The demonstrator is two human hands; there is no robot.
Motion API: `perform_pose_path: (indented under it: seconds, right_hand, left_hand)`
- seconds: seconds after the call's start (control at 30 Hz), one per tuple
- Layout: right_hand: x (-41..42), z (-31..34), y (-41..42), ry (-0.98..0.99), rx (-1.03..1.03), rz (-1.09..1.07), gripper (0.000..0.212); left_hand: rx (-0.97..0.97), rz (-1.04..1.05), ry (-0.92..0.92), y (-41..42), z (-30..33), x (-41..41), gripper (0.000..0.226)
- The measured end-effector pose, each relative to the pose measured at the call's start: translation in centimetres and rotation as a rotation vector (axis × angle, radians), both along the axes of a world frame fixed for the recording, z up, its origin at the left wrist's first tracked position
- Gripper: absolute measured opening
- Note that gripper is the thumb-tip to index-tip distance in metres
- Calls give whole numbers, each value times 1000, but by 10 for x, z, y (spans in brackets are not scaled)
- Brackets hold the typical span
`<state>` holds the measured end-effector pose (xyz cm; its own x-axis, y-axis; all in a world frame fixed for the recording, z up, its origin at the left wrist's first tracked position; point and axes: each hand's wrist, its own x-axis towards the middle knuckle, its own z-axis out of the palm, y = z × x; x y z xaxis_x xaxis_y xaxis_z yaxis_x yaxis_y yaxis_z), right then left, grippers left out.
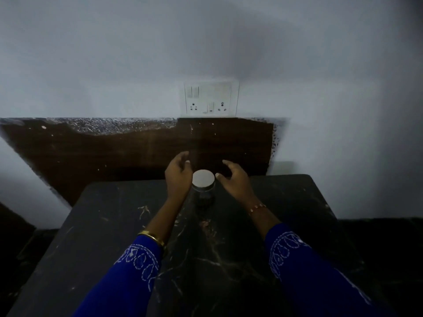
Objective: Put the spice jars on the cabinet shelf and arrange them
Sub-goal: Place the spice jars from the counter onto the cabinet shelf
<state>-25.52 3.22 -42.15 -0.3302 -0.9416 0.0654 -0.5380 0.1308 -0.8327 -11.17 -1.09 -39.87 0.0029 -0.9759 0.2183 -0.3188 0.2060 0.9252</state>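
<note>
Hands flank a spice jar on the tabletop

Left hand (pixel 177 173) at nine o'clock, right hand (pixel 233 179) at three o'clock of the white-lidded spice jar (pixel 203 187); both grips spread, holding nothing.

Your spice jar (pixel 203 188) stands upright on the dark marbled tabletop (pixel 229 259), toward its far edge and roughly midway across it. It is a small clear jar with a round, flat, pale lid (pixel 203 178) that sits closed on top. Through the glass you can make out something dark filling the lower part, though the dim light hides what it is. The jar rests on its own base, not tilted. It sits between your two hands, with a gap showing on the right side; on the left you cannot tell whether it is touched.
</note>
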Motion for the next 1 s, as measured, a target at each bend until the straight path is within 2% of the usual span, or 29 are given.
perform_pose_path:
  seconds: [0.13, 0.33, 0.53, 0.67, 0.77, 0.87, 1.0]
  right_hand:
    - [15, -29, -22, 158, 133, 100, 68]
    - [30, -55, -56, 288, 315, 191, 90]
    - [42, -62, -70, 339, 280, 104, 90]
    - [38, -57, -58, 122, 178, 59, 85]
    - [25, -43, -41, -184, 179, 109, 76]
    - [10, -28, -23, -519, 168, 220, 58]
    - [-2, -9, -3, -743, 116, 238, 48]
  left_hand:
    - [190, -20, -24, -17, -38, 13, 36]
    - [339, -133, -68, -35, -83, 27, 36]
    - [421, -183, -48, -41, -95, 35, 37]
    - [437, -204, -12, -37, -95, 37, 37]
    - [449, -209, 74, -37, -91, 41, 33]
    - [491, -331, 95, -30, -74, 36, 33]
    - [726, -529, 232, -11, -42, 22, 45]
